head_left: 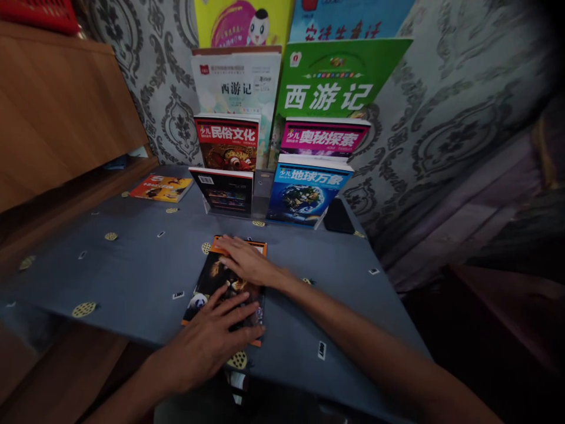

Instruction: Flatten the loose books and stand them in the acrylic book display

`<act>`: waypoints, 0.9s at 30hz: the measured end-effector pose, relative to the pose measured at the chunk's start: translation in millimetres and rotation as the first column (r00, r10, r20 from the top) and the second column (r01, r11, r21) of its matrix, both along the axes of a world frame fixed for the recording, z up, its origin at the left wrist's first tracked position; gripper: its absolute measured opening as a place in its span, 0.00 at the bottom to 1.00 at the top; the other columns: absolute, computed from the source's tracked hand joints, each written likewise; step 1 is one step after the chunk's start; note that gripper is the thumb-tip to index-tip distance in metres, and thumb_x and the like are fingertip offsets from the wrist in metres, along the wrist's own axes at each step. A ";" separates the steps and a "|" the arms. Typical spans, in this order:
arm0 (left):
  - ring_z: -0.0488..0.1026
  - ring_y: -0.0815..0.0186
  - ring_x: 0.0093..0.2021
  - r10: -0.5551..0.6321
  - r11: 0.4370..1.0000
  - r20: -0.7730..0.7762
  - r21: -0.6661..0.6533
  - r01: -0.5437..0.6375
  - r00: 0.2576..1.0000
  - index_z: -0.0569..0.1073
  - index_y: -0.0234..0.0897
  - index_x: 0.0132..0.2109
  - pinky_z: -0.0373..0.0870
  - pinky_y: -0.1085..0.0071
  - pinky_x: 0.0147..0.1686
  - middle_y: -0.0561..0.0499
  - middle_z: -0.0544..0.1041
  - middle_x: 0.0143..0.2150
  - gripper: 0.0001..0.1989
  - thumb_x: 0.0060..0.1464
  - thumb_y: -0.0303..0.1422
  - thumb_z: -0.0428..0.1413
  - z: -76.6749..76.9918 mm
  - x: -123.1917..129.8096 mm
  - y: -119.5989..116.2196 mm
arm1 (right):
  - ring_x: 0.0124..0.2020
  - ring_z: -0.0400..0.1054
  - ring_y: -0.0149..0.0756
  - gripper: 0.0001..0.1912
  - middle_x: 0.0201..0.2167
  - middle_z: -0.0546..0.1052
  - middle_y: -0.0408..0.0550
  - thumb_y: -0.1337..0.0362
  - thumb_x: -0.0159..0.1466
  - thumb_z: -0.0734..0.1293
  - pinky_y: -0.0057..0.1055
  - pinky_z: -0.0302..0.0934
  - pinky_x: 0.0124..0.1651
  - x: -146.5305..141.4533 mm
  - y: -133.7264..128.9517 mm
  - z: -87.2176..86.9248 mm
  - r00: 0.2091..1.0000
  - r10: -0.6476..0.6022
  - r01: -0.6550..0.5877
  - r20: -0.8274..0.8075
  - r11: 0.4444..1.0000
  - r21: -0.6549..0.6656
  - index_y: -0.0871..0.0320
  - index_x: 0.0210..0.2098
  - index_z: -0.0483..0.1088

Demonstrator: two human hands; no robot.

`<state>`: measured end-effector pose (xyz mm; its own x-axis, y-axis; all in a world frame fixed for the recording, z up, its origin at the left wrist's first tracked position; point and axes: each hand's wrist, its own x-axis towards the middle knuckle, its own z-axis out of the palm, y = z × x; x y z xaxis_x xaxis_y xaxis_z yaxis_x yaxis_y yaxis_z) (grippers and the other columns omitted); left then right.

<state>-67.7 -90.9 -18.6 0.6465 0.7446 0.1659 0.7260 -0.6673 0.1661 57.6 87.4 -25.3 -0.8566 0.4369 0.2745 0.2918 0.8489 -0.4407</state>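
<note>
A book (205,277) with an orange border, a lion and a panda on its dark cover lies flat near the table's front edge. My left hand (212,335) rests over its lower part, fingers spread. Across the upper part of the cover lies my right hand (247,261), its fingers stretched out toward the left. Both hands touch the book from above and hide much of the picture. Neither hand grips anything.
Behind the book, a clear stand holds several upright books, among them a blue one with a globe (304,199) and a green one (335,76). An orange book (161,187) lies at the back left of the grey tablecloth (132,265). A dark flat object (339,217) lies right of the stand.
</note>
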 end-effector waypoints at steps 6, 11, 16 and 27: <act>0.54 0.56 0.73 -0.005 1.000 0.031 -0.006 0.005 0.999 0.61 0.50 0.69 0.48 0.44 0.72 0.50 0.63 0.71 0.31 0.62 0.24 0.53 -5.6 -1.6 -0.5 | 0.71 0.55 0.45 0.25 0.68 0.66 0.59 0.62 0.74 0.55 0.55 0.51 0.71 44.9 14.5 -12.8 0.990 -0.141 0.141 0.002 0.990 -0.003 0.59 0.67 0.62; 0.57 0.59 0.72 -0.003 1.000 0.043 0.020 0.002 0.999 0.63 0.50 0.68 0.48 0.48 0.72 0.50 0.67 0.69 0.26 0.66 0.28 0.51 -4.9 -0.7 1.6 | 0.73 0.51 0.48 0.25 0.70 0.62 0.61 0.62 0.74 0.53 0.57 0.51 0.72 73.7 -13.2 -13.0 0.977 -0.213 0.212 0.024 0.976 0.041 0.62 0.68 0.61; 0.64 0.60 0.68 0.060 0.996 0.099 0.062 -0.067 0.993 0.66 0.42 0.63 0.55 0.51 0.70 0.44 0.71 0.65 0.19 0.69 0.38 0.50 -0.9 1.8 -0.2 | 0.71 0.55 0.45 0.27 0.69 0.63 0.57 0.65 0.73 0.56 0.54 0.54 0.71 93.1 -52.2 -13.5 0.976 -0.217 0.215 0.024 0.974 0.070 0.58 0.70 0.58; 0.67 0.53 0.65 0.284 0.950 0.182 0.082 -0.302 0.941 0.64 0.36 0.62 0.63 0.49 0.66 0.38 0.71 0.63 0.28 0.65 0.52 0.50 -7.2 0.2 -6.0 | 0.64 0.67 0.46 0.20 0.58 0.77 0.57 0.65 0.72 0.60 0.52 0.65 0.65 114.8 -132.9 -3.9 1.000 -0.012 0.018 -0.028 0.975 0.222 0.61 0.60 0.69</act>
<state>-67.6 -96.9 -25.7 0.3587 0.8689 0.3412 0.8602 -0.4496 0.2405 172.5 -45.5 -29.2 -0.8417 0.3749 0.3886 0.2959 0.9222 -0.2488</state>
